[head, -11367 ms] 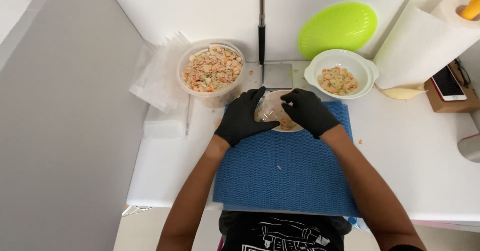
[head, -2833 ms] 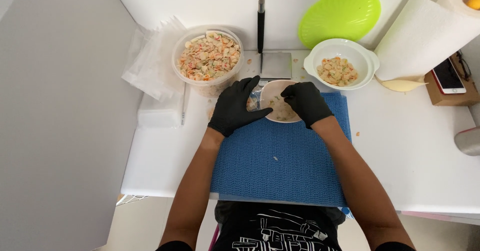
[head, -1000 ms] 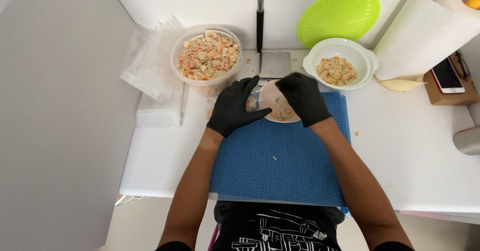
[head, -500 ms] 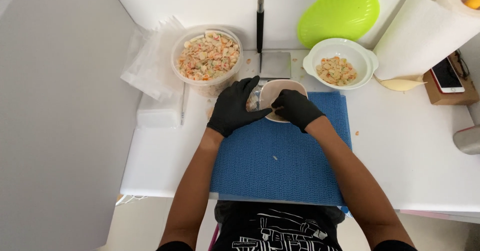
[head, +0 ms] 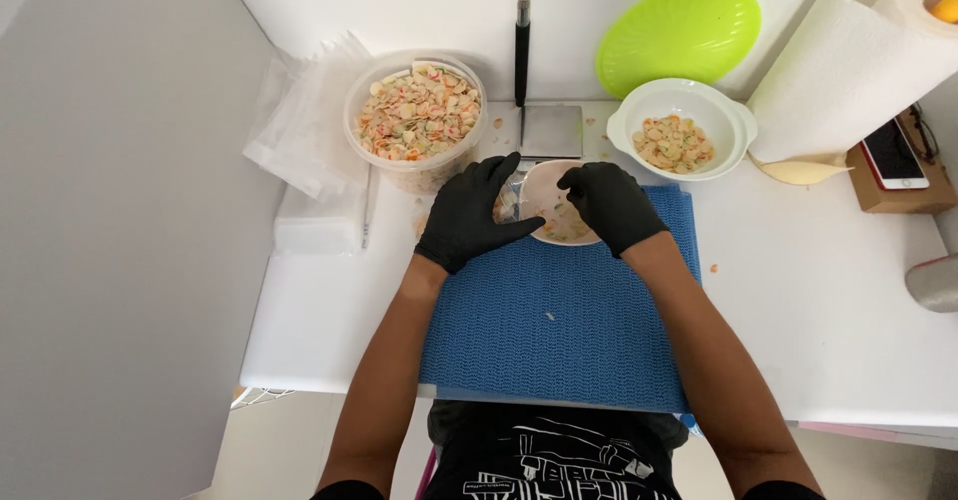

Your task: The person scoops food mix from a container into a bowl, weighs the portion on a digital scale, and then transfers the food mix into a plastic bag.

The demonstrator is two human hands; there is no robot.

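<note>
Both hands wear black gloves and work at one small bowl (head: 555, 211) at the far edge of the blue mat (head: 559, 320). For the left hand (head: 469, 213), the grip is loose: its fingers are spread flat on the mat, touching the left side of the bowl to steady it, not closed on anything. The right hand (head: 611, 204) has its fingers curled down into the bowl; I cannot tell if they pinch any food.

Half a second ago the right hand covered the near part of the bowl. Now it has slid to the right side, so the pale inside of the bowl and the bits of pasta in it show again. The left hand has stayed put.

A big tub of pasta (head: 416, 116) stands far left on the counter (head: 818, 300). A white bowl (head: 681, 129) with some pasta stands far right, in front of a green plate (head: 679, 31).
</note>
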